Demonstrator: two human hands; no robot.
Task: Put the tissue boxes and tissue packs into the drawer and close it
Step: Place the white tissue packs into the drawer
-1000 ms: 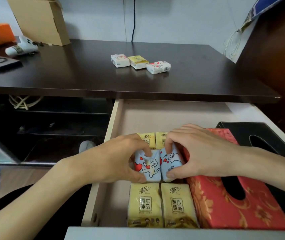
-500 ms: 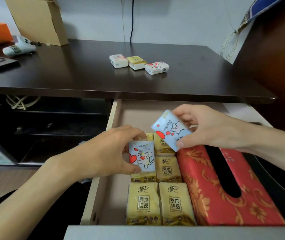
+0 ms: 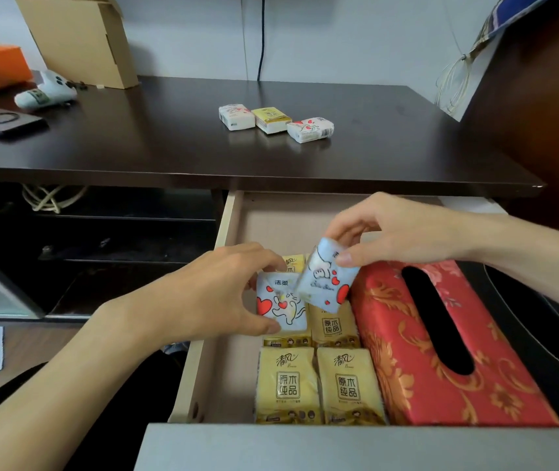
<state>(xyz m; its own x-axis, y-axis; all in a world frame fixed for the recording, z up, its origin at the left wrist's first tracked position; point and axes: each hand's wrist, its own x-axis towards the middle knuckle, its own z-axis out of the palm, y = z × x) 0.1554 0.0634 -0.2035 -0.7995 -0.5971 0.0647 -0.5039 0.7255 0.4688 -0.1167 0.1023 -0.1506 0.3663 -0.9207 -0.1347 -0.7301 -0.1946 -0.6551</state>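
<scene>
1. The left hand [image 3: 203,297] pinches a blue heart pack [image 3: 279,305] over the open drawer [image 3: 203,368].
2. The right hand [image 3: 397,229] pinches a second blue pack [image 3: 325,280], tilted, at its 2 o'clock.
3. Yellow packs [image 3: 318,385] lie at 6 o'clock, the red tissue box [image 3: 390,321] at 3.
4. Three packs [image 3: 273,120] wait on the desk [image 3: 135,144] at 12.

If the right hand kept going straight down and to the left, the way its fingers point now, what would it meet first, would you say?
Probably the heart-print pack held by the left hand: the right hand has its own blue pack tilted toward it, and the two already overlap in this view. Depth is unclear; it might pass above onto the yellow packs.
</scene>
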